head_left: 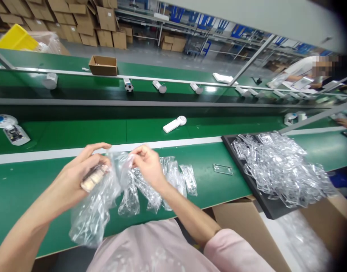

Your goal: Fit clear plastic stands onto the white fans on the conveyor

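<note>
Left hand [77,177] grips a small tan part [94,177] inside a clear plastic bag [94,211] — right hand [146,162] pinches the bag's mouth — above the green bench [20,181].

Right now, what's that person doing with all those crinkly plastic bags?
The person's left hand grips a small stack of pale pieces along with a clear plastic bag, while the right hand pinches the bag's top edge. More clear bags lie on the green table. A black tray to the right holds clear plastic pieces.
</note>
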A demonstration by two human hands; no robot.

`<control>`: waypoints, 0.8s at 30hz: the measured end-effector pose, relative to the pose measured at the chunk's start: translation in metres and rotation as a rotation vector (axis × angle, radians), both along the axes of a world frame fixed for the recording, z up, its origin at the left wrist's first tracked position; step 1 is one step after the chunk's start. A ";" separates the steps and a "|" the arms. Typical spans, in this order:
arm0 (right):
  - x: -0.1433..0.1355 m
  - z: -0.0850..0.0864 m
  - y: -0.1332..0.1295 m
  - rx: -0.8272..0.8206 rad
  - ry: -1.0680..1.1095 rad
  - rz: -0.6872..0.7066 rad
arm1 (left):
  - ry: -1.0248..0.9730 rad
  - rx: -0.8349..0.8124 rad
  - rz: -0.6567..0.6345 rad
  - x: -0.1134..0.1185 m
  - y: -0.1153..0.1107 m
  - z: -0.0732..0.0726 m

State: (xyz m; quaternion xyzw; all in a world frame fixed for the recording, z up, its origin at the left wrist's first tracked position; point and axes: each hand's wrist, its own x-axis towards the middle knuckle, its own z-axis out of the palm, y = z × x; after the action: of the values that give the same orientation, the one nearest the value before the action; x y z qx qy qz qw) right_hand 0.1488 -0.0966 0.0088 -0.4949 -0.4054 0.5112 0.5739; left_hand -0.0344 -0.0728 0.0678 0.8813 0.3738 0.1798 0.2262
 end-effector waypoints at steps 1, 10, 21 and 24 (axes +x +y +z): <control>-0.013 -0.004 -0.005 -0.015 0.036 0.010 | -0.022 -0.080 -0.020 0.003 -0.003 -0.005; 0.004 -0.058 -0.044 -0.091 -0.533 0.198 | -0.058 -0.556 0.409 -0.029 -0.047 -0.103; 0.042 -0.100 -0.012 -0.221 -1.592 0.434 | 0.001 -0.832 0.389 0.008 -0.048 -0.166; 0.045 -0.098 -0.012 -0.215 -1.612 0.444 | 0.034 -0.811 0.342 0.026 -0.042 -0.169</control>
State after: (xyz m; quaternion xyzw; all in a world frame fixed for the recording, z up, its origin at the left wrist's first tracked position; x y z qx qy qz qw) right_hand 0.1936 -0.1088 -0.0897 -0.6693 -0.7280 0.1382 -0.0550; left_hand -0.0086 -0.1152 -0.1012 0.6495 0.5584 0.0391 0.5145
